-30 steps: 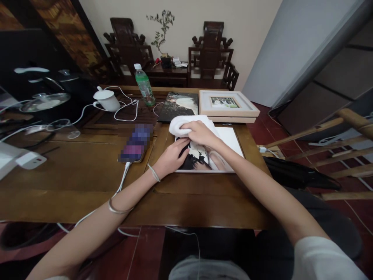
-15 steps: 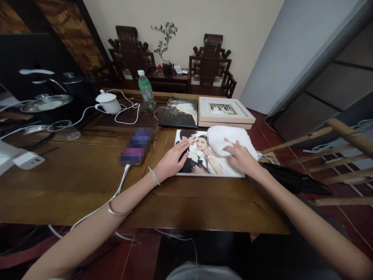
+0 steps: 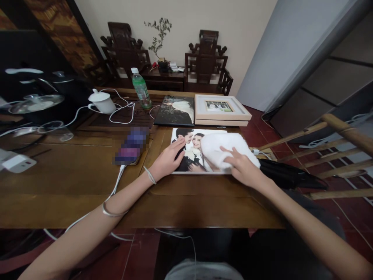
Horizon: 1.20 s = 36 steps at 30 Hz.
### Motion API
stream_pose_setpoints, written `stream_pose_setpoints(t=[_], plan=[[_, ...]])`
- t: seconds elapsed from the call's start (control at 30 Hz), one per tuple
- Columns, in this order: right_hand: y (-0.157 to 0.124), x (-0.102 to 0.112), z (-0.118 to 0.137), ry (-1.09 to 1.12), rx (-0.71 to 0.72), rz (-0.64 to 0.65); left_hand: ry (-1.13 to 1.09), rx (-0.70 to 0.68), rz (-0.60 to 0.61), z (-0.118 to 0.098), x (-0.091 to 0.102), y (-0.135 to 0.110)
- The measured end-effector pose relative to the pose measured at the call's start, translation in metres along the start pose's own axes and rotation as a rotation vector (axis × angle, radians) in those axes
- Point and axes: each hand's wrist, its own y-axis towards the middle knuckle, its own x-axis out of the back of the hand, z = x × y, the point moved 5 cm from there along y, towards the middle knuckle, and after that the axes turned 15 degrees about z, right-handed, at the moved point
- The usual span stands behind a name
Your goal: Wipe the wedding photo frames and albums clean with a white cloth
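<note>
i have the left hand lying flat on the left end of the big photo, thumb spread apart, with nothing held in it. the right hand is on the fluffy white cloth, which covers the right end of the photo. i can't tell if those fingers pinch the cloth or only push on it. the photo lies flat on the bench.

what worries me most is the photo sliding. if the left hand lifts up while the cloth rubs, the cloth could drag the photo along. pushed too far, it could bump the dark picture or the pale frame, both lying just past the photo's far edge. the cloth could also catch on the photo's right corner, which i can't see under there, and twist it.

left of the photo, a phone has a white cable that passes under the left arm in my view. if that arm swings, it might snag the cable and pull the phone. the green bottle stands past the photo and to its left, so i think it is safe enough.
</note>
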Motion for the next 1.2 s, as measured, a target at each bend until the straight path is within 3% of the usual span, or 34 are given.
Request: stream_pose_setpoints(t=[0.2,0.37,0.5,0.73,0.87,1.0,1.2], plan=[[0.062,0.021,-0.048,0.105,0.000,-0.073,-0.009,0.003,0.015,0.001,0.001,0.000],[0.071,0.020,-0.056,0.120,-0.006,-0.129,-0.009,0.003,0.015,0.003,0.000,0.000],[0.043,0.010,-0.035,0.066,-0.015,-0.103,-0.004,-0.008,0.013,0.003,0.000,0.000],[-0.043,-0.011,0.030,0.070,0.090,-0.016,0.005,-0.008,-0.002,0.001,0.001,0.000],[-0.061,-0.010,0.050,0.114,0.123,0.041,0.006,-0.001,0.002,0.000,0.001,0.000],[-0.038,-0.002,0.031,0.123,0.056,0.074,-0.001,-0.007,0.007,-0.001,0.002,0.000],[0.025,0.016,-0.036,0.122,-0.036,-0.048,-0.008,-0.019,-0.003,0.000,0.003,-0.001]])
